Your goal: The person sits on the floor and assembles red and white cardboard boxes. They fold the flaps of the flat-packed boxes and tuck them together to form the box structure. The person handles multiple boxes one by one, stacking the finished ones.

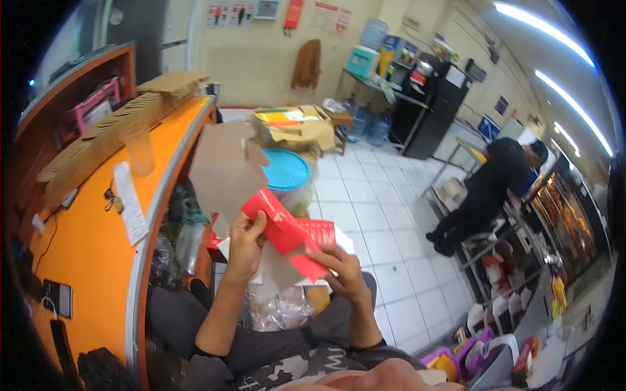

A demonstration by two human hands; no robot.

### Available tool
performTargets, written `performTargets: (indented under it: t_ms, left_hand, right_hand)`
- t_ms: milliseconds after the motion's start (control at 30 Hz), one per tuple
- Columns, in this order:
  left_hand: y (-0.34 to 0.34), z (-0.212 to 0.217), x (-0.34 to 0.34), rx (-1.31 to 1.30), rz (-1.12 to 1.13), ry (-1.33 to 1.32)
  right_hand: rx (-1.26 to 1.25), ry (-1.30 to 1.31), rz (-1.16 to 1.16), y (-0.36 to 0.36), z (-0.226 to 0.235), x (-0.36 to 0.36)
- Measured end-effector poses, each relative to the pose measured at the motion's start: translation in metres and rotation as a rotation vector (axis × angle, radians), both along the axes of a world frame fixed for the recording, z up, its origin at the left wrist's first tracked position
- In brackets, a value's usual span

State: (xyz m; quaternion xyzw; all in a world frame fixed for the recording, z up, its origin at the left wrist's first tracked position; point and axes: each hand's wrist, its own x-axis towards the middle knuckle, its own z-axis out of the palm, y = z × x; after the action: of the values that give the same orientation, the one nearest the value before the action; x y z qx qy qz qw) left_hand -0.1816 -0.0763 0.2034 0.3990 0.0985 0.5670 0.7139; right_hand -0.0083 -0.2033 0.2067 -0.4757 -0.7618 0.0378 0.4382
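Note:
In front of my lap I hold a partly folded red cardboard box (282,229) with pale inner sides. My left hand (246,246) pinches its left end, thumb on the red face. At its right end my right hand (343,272) grips a red flap. Just beyond the box a red printed panel with white edges (319,229) shows; whether it belongs to the same piece I cannot tell. Below my hands lies a clear plastic bag (280,311), partly covered by the box.
An orange counter (78,260) runs along my left, with a phone (57,298), a paper slip (130,202) and a clear cup (138,150). Ahead stand a grey-brown cardboard sheet (225,173) and a blue-lidded tub (287,171). A person in dark clothes (486,189) bends at the right.

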Motion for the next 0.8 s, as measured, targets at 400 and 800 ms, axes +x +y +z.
performTargets:
  t_ms: [400,800]
  left_hand:
    - [0.002,-0.012,-0.002,-0.227,-0.086,0.022]
    - [-0.018,-0.016,0.015,-0.198,-0.189,0.009]
  right_hand:
    - [0.243,-0.25,-0.01,0.024,-0.011,-0.02]
    - [0.346,-0.109,-0.279,0.031,-0.025,-0.034]
